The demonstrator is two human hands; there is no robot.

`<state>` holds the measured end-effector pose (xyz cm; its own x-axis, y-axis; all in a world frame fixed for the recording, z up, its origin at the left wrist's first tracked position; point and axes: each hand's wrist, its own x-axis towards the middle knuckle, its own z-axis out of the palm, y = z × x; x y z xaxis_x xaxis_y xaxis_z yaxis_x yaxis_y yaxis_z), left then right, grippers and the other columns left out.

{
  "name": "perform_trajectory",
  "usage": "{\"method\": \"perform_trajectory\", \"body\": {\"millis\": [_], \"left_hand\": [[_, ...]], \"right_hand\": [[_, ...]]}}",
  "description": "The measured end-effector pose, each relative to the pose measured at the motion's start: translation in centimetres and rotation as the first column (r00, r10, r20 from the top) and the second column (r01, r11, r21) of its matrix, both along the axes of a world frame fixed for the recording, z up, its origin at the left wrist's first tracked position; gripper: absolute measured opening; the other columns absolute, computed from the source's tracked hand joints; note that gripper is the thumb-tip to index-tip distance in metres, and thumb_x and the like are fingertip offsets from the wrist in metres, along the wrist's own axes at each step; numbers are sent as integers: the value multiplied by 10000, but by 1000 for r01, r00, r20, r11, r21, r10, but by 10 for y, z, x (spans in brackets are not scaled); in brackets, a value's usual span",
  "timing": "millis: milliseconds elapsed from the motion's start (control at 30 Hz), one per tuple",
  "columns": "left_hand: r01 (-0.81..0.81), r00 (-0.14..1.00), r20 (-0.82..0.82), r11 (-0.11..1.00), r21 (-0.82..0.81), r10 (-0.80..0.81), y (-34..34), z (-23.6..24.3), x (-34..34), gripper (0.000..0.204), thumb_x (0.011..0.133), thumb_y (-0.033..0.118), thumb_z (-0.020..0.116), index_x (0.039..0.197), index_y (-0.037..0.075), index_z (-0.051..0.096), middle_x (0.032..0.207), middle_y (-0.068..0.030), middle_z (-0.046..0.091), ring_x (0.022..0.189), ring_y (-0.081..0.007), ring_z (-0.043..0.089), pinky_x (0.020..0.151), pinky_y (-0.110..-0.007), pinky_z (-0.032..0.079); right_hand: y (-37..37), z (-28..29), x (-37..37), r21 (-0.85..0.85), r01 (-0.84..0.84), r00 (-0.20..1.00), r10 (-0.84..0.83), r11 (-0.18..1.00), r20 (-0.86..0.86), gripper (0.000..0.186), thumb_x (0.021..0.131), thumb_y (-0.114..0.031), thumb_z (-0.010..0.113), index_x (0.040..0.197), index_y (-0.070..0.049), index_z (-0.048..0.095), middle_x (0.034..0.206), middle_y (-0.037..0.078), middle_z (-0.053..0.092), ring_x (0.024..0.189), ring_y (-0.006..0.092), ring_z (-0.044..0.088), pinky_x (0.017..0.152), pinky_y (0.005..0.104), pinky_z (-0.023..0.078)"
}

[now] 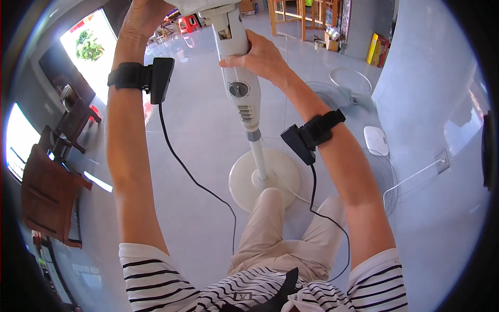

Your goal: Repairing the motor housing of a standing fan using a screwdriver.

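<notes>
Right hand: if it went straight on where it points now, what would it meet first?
The fan stand: the right hand already seems wrapped around it. Beyond that, depth is unclear.

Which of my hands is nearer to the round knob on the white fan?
Right. Your right hand grips the fan just above the knob; your left hand is farther up, by the fan's top, partly out of view.
</notes>
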<state>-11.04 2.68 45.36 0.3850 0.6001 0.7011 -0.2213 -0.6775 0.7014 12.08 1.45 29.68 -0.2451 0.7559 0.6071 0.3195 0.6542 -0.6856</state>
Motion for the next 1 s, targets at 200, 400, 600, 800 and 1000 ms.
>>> {"method": "perform_trajectory", "body": {"millis": [200, 400, 600, 800, 1000], "left_hand": [[-197, 980, 35, 974, 111, 194, -32, -15, 29, 501, 832, 291, 602, 1208, -19, 483, 1148, -160, 551, 1062, -244, 535, 898, -351, 455], [-549, 820, 306, 814, 189, 483, -71, -98, 54, 374, 865, 294, 592, 1087, -6, 560, 997, -65, 591, 932, -168, 585, 773, -312, 489], [-616, 778, -23, 756, -224, 627, -102, -226, 90, 223, 906, 204, 544, 856, 0, 618, 705, -38, 610, 582, -92, 564, 512, -229, 449], [-834, 550, -96, 551, -15, 830, -97, -233, 121, 135, 782, 69, 664, 855, -27, 604, 679, -40, 612, 594, -93, 580, 571, -236, 475], [-865, 493, 100, 499, -53, 865, -92, -240, 129, 140, 752, 75, 685, 762, -19, 582, 634, -82, 619, 553, -136, 591, 561, -260, 471]], "right_hand": [[-7, 0, 1, 17, 8, 1000, -8, 1000, -3, 624, 558, -419, 786, 1059, -99, 598, 981, 104, 666, 922, 262, 633, 817, 365, 483], [-8, -2, 8, 33, 45, 999, -45, 998, -19, 622, 554, -415, 785, 1054, -93, 603, 962, 113, 671, 904, 268, 638, 808, 359, 486], [-8, 2, 2, 1, 18, 1000, -18, 1000, 3, 631, 559, -422, 775, 1061, -84, 597, 958, 119, 669, 902, 271, 637, 809, 363, 484], [-7, -1, 2, 29, 54, 999, -54, 998, -5, 623, 566, -422, 768, 1064, -91, 597, 950, 110, 669, 905, 264, 637, 808, 358, 485], [-7, 1, 3, 31, 48, 999, -48, 998, 7, 618, 567, -415, 769, 1060, -85, 600, 948, 111, 670, 898, 263, 640, 808, 358, 487]]}}
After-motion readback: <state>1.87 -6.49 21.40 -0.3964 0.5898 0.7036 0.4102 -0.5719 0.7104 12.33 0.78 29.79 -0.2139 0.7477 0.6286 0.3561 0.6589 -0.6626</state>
